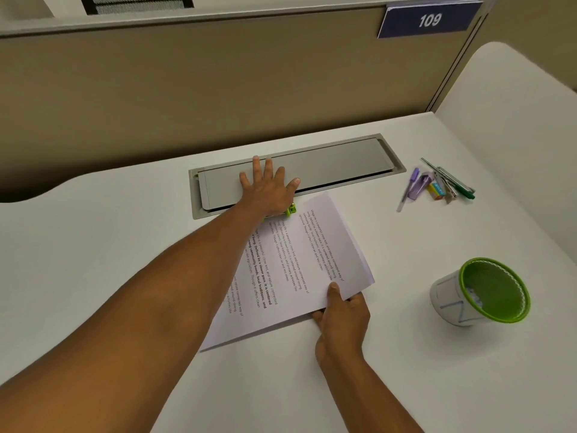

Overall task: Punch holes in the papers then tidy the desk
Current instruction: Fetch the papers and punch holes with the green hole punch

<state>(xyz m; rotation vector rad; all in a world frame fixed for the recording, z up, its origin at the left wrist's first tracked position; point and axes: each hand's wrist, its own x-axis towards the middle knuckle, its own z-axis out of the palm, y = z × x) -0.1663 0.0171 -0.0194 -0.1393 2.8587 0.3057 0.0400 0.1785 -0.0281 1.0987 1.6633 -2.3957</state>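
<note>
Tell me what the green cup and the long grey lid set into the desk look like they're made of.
Green cup: the inside looks like fine metal mesh painted matte green, going by its dotted weave; a white sheet wraps the outside.
Grey lid: smooth matte grey with crisp, thin edges, likely coated metal, though plastic is possible.

white desk [93, 276], tan cubicle partition [187, 89], blue "109" sign [429, 20]

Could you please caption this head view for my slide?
Left hand presses small green hole punch onto printed white papers gripped by right hand.
</note>
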